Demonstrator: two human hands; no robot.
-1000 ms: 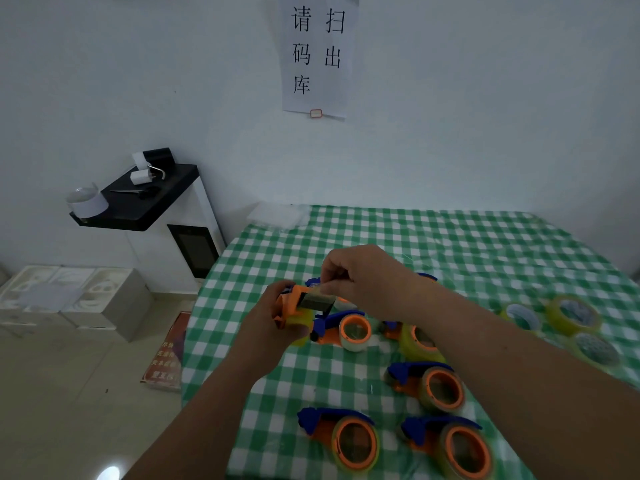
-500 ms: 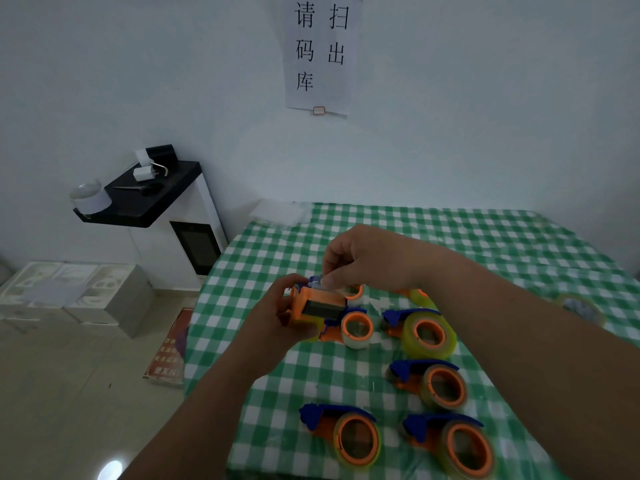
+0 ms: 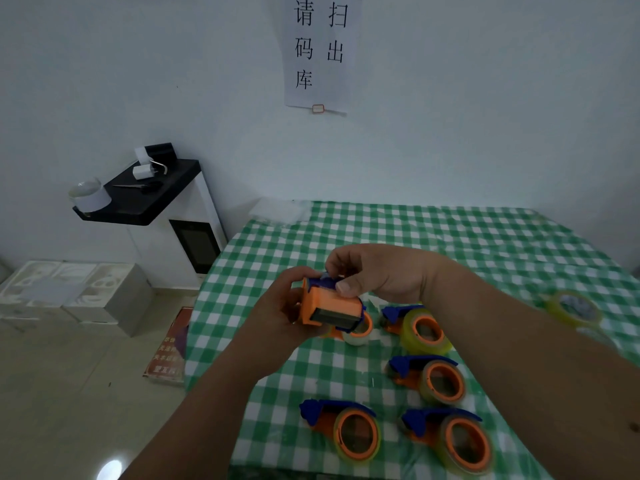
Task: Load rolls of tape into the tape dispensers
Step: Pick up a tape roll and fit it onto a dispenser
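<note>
My left hand (image 3: 277,317) grips an orange tape dispenser (image 3: 329,308) above the counter's (image 3: 485,244) left edge, fingers closed around its body. My right hand (image 3: 377,271) pinches its blue top, thumb and fingers closed. Four loaded dispensers (image 3: 424,329) lie toward the near edge, a fifth behind the held one. A loose tape roll (image 3: 573,308) sits near the right edge.

Both forearms are bare to the frame edge, with no sleeves showing. The left hand (image 3: 277,317) and right hand (image 3: 377,275) wear no gloves, rings or watch.
</note>
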